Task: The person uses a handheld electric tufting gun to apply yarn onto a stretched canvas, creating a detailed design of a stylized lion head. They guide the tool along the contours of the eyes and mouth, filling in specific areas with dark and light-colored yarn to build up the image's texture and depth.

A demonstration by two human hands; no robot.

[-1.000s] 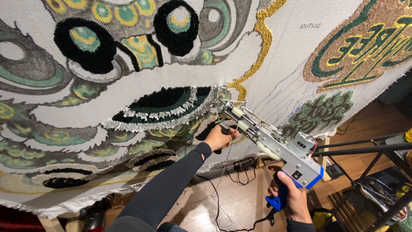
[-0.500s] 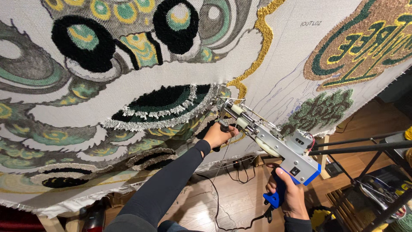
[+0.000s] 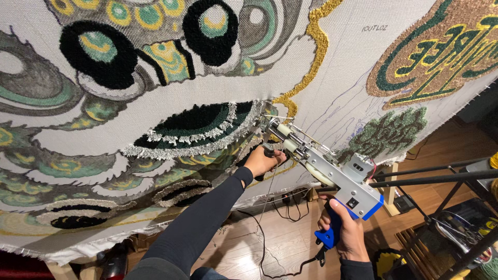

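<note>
Tufting gun (image 3: pixel 332 173) sits right of centre, slanting from about 4 o'clock up to 10 o'clock, its tip pressed into the stretched backing cloth (image 3: pixel 342 67) beside a fringed dark green patch (image 3: pixel 194 122). Right hand (image 3: pixel 345 231) is wrapped tight around the blue rear grip at 5 o'clock, left hand (image 3: pixel 262 161) clamped on the front handle near centre. Black cord (image 3: pixel 264 249) dangles to the wood floor (image 3: pixel 280 238) below.

My left arm, in a dark sleeve, stretches up and forward; my left hand (image 3: pixel 263 162) is curled in a closed grip. My right hand (image 3: pixel 346 232) sits lower, fingers wrapped tight.
</note>
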